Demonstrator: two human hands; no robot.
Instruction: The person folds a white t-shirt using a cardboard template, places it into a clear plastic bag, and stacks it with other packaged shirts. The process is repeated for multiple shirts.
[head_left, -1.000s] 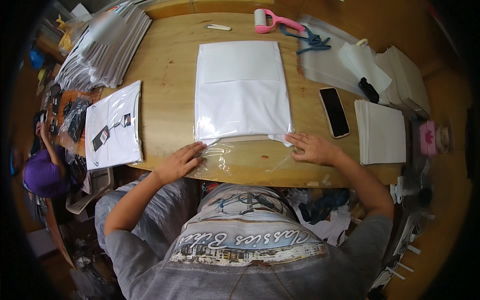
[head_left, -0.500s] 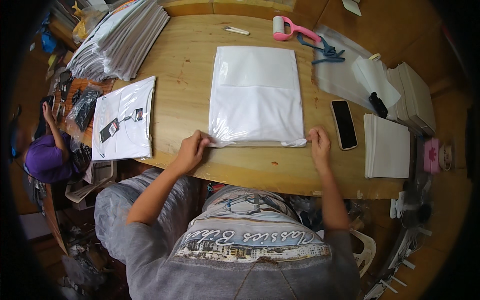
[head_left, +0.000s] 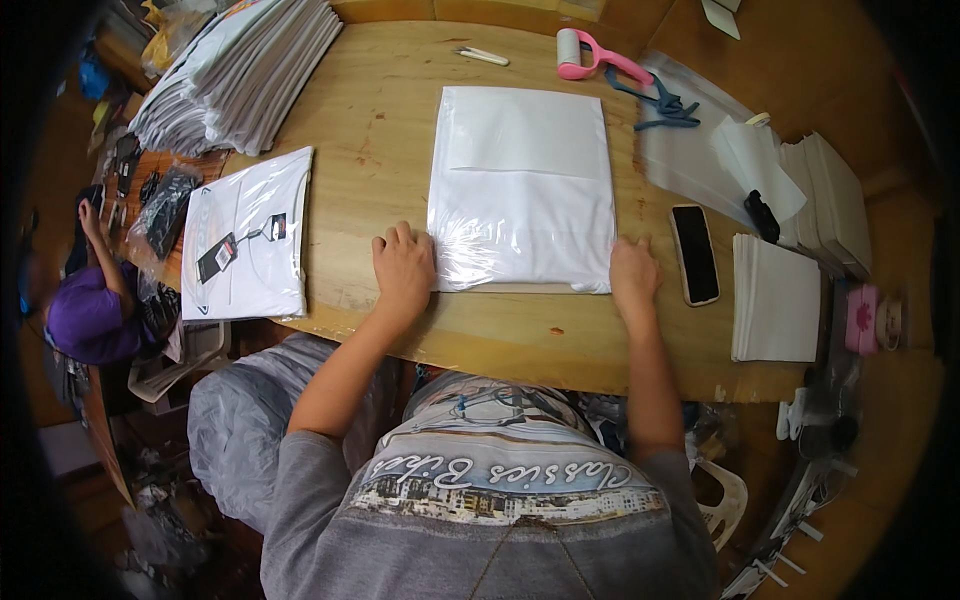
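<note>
A folded white garment in a clear plastic bag [head_left: 522, 200] lies flat on the wooden table in front of me, with a white sheet-like panel across its upper part. My left hand [head_left: 405, 268] is at its lower left edge, fingers bent and closed on the bag's side. At the lower right edge my right hand [head_left: 634, 278] is closed too, its fingertips mostly hidden from above. To the left lies another bagged white shirt [head_left: 246, 235] with a black tag on it.
A tall stack of bagged white garments [head_left: 240, 75] stands at the far left. A pink-handled lint roller [head_left: 592, 57], blue cloth strip [head_left: 665, 105], phone [head_left: 695, 255] and white card stack [head_left: 777, 300] lie to the right. A person in purple [head_left: 95, 315] is at far left.
Both hands have moved from the bag's lower corners up along its sides, the left one more. The bag's lower edge now lies flatter and straighter.
</note>
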